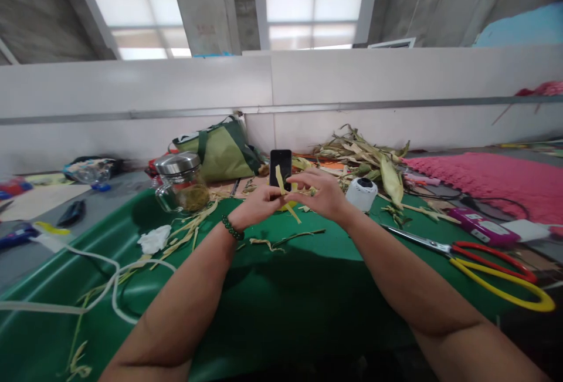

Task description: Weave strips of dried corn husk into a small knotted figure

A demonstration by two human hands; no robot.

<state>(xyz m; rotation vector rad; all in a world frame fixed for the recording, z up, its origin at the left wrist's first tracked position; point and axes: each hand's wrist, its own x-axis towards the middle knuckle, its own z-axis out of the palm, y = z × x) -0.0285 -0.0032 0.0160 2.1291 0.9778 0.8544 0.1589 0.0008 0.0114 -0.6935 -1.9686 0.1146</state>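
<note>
Pale yellow in the head view, a narrow husk strip point(280, 180) sits between the hands above a glossy green cover point(303, 288); work looks unfinished, with a heap of dry tan-green husks point(390, 179) behind. The left hand point(263, 203) pinches it; the right hand point(324, 193) curves narrowly beside, its hold unclear

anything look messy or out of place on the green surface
Yes, the left side of the green surface looks untidy: a crumpled white wad lies beside loose pale strips strewn about, not bundled.
</note>
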